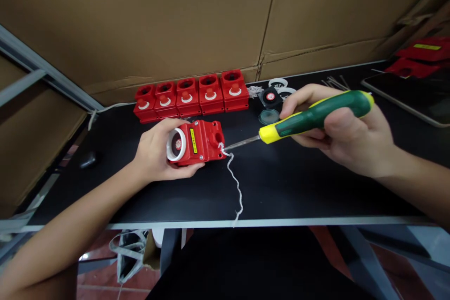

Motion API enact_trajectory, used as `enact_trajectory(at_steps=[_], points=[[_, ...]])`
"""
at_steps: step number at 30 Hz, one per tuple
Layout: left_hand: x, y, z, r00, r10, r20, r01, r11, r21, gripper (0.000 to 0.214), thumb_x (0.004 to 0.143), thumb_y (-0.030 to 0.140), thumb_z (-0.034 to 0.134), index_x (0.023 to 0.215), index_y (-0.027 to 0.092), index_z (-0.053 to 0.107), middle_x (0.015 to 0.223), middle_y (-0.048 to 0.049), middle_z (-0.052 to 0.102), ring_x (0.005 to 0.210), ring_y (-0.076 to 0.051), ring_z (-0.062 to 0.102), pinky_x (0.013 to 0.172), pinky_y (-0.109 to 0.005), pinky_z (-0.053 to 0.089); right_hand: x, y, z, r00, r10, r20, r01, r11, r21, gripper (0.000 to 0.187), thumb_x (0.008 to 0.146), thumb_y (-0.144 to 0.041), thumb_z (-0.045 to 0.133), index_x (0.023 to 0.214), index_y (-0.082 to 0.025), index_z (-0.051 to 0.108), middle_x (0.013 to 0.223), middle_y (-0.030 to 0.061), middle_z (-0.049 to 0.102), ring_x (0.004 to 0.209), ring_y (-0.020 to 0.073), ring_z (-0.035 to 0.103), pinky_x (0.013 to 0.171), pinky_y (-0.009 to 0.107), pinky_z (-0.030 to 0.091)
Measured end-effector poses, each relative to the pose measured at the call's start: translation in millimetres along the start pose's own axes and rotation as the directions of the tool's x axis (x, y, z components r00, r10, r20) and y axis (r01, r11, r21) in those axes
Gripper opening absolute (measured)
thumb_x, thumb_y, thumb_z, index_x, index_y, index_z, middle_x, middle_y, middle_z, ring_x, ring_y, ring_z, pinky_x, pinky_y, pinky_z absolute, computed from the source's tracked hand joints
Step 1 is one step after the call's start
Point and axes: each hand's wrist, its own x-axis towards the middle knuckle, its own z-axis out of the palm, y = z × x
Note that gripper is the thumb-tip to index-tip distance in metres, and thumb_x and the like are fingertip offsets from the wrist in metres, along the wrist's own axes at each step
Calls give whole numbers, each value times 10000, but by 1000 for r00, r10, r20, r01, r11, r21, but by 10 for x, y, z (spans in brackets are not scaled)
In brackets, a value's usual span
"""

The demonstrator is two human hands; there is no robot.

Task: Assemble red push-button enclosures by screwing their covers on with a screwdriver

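Note:
My left hand (158,152) is closed around one end of a red box-shaped housing (208,139), thumb and fingers on its two sides. A white ring (176,144) sits at the held end, and a yellow label crosses the middle. My right hand (346,133) grips a screwdriver (312,117) by its green and yellow handle. The metal shaft points left, its tip at the housing's right end beside a round red boss. There a white string (236,179) lies about the boss and trails down over the table's front edge. Whether the tip presses on the string is hard to see.
Several similar red housings (188,96) stand in a row at the back of the black table (281,187). White rings (277,83), a black part (270,97) and a clear disc (269,116) lie right of them. Red parts (422,56) rest far right; cardboard (176,18) walls the back.

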Motion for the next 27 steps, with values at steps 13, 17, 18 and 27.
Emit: enact_trajectory(at_steps=[13,17,18,27], points=[[-12,-47,7,999,-45,20,45,998,-37,815,846,608,892,1486,288,501,1264,-110,798,1038,-328,848,907,-460,721,15,35,-123,994,50,-93,-57,995,-82,351,861,-470,944,1014,-235,733,793,-1,658,522,127,604,455,281,417],[12,-42,23,1000,-3,-13,2,999,-54,829,811,607,929,1470,295,534,1236,-111,803,1018,-345,850,881,-479,730,49,27,-116,970,209,-124,-211,977,-9,600,832,-774,875,874,-188,757,687,-26,529,454,54,334,387,247,200],[16,-42,27,1000,9,-22,-11,998,-56,823,802,601,940,1456,289,549,1227,-111,804,1006,-344,852,870,-472,731,52,30,-111,967,206,-150,-210,978,-14,592,846,-767,873,860,-187,757,673,-35,504,447,44,300,385,242,172],[14,-63,44,1000,-14,-22,14,1000,-20,837,815,602,928,1470,274,523,1210,-85,798,963,-305,845,850,-410,711,20,106,-169,981,33,-190,-50,995,-85,471,814,-558,994,1080,-234,779,914,3,667,616,100,622,533,267,478]])
